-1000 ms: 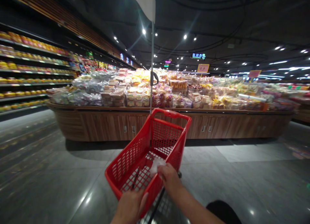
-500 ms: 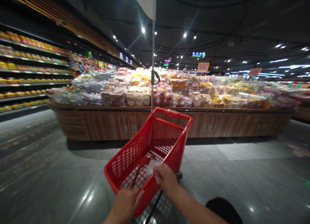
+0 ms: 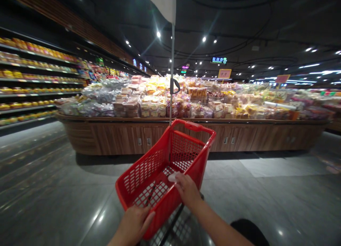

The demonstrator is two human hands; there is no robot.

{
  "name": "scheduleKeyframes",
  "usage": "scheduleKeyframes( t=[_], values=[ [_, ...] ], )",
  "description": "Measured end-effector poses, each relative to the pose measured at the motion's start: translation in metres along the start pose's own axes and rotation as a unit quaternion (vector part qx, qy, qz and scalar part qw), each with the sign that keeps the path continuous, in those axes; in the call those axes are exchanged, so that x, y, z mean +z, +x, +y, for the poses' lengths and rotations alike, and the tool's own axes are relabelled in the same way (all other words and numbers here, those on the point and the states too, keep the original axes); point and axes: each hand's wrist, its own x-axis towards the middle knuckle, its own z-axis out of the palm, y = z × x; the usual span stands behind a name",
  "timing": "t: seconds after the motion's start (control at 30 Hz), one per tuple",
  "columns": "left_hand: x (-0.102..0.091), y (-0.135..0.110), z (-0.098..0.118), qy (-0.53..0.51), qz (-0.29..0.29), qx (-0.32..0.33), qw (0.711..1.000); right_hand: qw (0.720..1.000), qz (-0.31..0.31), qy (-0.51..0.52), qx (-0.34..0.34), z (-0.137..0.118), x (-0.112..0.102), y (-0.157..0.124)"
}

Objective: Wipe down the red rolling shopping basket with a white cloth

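A red plastic shopping basket [image 3: 149,168] rides on a cart in front of me, with a thin metal pole [image 3: 172,68] carrying a white flag rising from it. My left hand [image 3: 134,224] grips the basket's near rim, fingers curled over it. My right hand [image 3: 186,189] rests on the right rim with fingers closed around a small pale clear wrapper [image 3: 172,176] that pokes out over the basket's inside. The basket's mesh floor shows through and looks bare apart from that wrapper.
A long wooden display island [image 3: 186,136] piled with wrapped bakery goods [image 3: 160,100] stands across the way ahead. Shelves of packaged goods [image 3: 32,82] line the left wall. Glossy grey floor tiles [image 3: 53,189] spread left and right. Price signs [image 3: 224,74] stand above the island.
My right hand has slid forward along the right rim with the wrapper. The basket has swung slightly right, and the view has crept a little closer to the island.
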Motion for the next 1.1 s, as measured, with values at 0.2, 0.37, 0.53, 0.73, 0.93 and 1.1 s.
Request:
scheduleKeyframes(
  t=[0.2,0.37,0.53,0.73,0.93,1.1],
  values=[
    [-0.018,0.024,0.025,-0.039,-0.009,-0.036,0.999,0.996,-0.048,0.078,-0.006,-0.029,0.016,-0.008],
    [-0.009,0.042,0.038,-0.004,-0.029,-0.087,0.996,0.989,-0.075,0.050,-0.118,-0.021,0.014,-0.008],
    [-0.005,0.040,0.033,0.016,-0.019,-0.091,0.996,0.995,0.002,-0.068,-0.078,0.031,-0.024,0.014],
    [-0.008,0.041,0.036,0.024,-0.025,-0.099,0.995,0.998,0.021,-0.045,-0.036,0.019,-0.013,0.004],
    [-0.008,0.038,0.031,0.018,-0.028,-0.088,0.996,0.997,-0.002,-0.038,-0.065,0.019,-0.020,0.009],
    [-0.007,0.036,0.029,0.014,-0.025,-0.089,0.996,0.996,0.056,-0.058,0.033,0.029,-0.030,0.017]
  ],
)
